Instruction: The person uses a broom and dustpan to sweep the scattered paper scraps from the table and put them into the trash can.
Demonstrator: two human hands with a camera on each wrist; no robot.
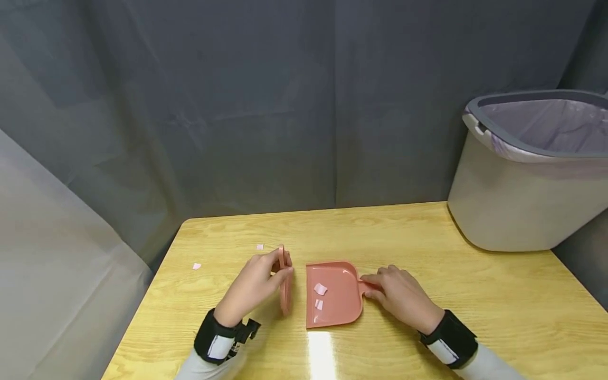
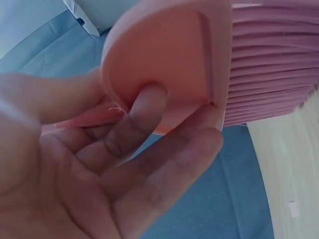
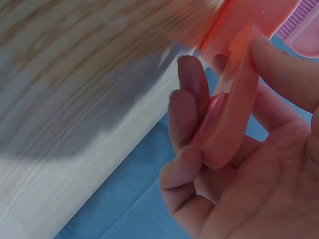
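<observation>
My left hand [image 1: 258,279] grips a small pink hand brush [image 1: 285,287] by its body, thumb on one face and fingers on the other. Pink bristles [image 2: 274,64] stick out from the brush in the left wrist view. Just to the right, a pink dustpan [image 1: 338,301] lies on the table with its wide lip facing the brush. Two pale paper scraps [image 1: 320,288] lie in the pan near that lip. Around the dustpan's handle [image 3: 229,114] curl the fingers of my right hand [image 1: 406,295], the thumb along its side.
Two more paper scraps [image 1: 196,266] lie on the wooden table [image 1: 389,232], left of and beyond the brush. A grey bin [image 1: 522,195] with a purple liner stands at the back right. Dark curtain [image 1: 266,116] hangs behind the table.
</observation>
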